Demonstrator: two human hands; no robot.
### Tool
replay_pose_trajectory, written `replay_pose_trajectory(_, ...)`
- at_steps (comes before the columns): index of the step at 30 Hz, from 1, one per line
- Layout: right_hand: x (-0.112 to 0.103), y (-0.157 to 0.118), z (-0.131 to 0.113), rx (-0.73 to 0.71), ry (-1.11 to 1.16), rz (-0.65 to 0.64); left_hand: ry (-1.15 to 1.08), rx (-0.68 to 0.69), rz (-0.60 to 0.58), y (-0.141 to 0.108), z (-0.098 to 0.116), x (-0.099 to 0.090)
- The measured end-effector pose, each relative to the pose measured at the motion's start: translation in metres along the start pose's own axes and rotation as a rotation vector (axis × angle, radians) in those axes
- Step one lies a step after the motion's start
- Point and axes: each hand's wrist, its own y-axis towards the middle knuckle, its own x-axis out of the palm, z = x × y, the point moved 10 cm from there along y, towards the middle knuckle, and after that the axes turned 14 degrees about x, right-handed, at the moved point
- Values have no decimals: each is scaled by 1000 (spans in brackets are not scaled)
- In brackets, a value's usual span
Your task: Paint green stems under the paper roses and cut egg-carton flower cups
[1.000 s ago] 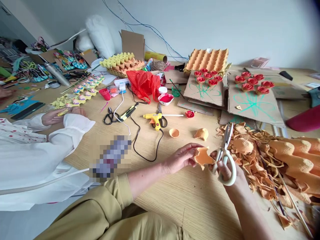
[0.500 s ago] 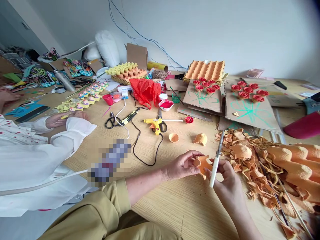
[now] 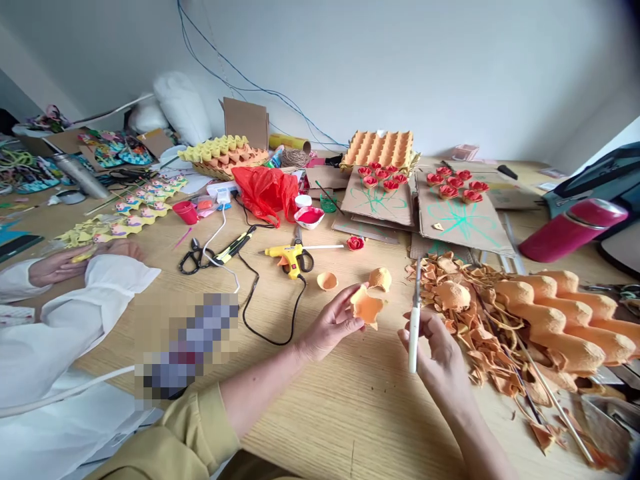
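My left hand (image 3: 330, 328) pinches a cut orange egg-carton cup (image 3: 367, 307) by its side, its ragged, pointed rim facing up toward me. My right hand (image 3: 443, 350) is closed around a pair of white-handled scissors (image 3: 415, 327), seen edge-on with the blades pointing away from me. The scissors are apart from the cup, to its right. Just beyond my left hand, one cut cup (image 3: 327, 281) lies with its hollow up, and another cup (image 3: 381, 279) rests dome up.
Orange scraps (image 3: 480, 333) and an egg tray (image 3: 555, 313) lie at right. A yellow glue gun (image 3: 287, 257), black scissors (image 3: 191, 259) and red paint bowl (image 3: 309, 217) lie ahead. Red flowers (image 3: 454, 181) stand on cardboard (image 3: 463, 223). A co-worker's white sleeve (image 3: 117, 273) is at left.
My hands have moved apart, and the scissors have come away from the cup. The cup is tilted so its hollow shows more. The view has swung right, bringing in a pink bottle.
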Motion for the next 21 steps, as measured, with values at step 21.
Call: replay_pose_trajectory(21,29,-1,11,120,213,-264,-72,-47,-35,1,7,7)
